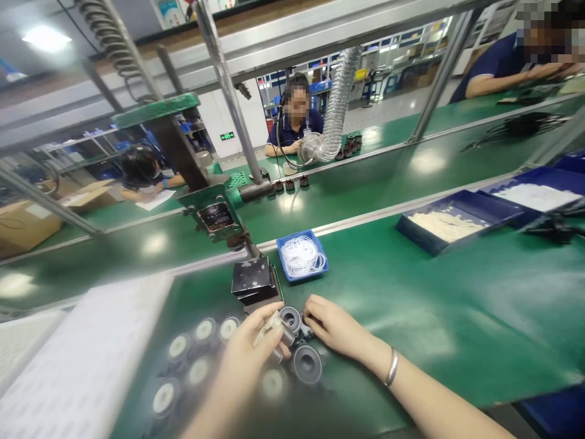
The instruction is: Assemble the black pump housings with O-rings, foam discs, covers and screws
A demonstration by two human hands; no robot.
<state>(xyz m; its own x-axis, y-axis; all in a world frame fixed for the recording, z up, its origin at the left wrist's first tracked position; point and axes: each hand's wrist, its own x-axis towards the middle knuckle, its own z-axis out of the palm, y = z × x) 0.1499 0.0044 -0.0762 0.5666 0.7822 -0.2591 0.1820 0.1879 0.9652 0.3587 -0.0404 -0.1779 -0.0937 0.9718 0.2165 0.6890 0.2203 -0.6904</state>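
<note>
My left hand (pixel 249 350) is closed round a small pale, clear tube-like part (pixel 267 328) and rests against a grey round part (pixel 289 320). My right hand (pixel 333 326), a metal bangle on its wrist, has its fingers curled onto small dark parts beside that grey part; what it holds is hidden. A dark grey cup-shaped part (pixel 307 364) lies just below both hands. Several round grey parts with pale centres (pixel 192 360) lie to the left on the green bench (pixel 434 305). A small black press block (pixel 253 280) stands just behind the hands.
A small blue tray of white rings (pixel 301 256) sits behind the hands. Blue bins of white pieces (pixel 450 222) are at the right. A white perforated tray (pixel 91 353) is at the left. Across the green conveyor, other people sit at work.
</note>
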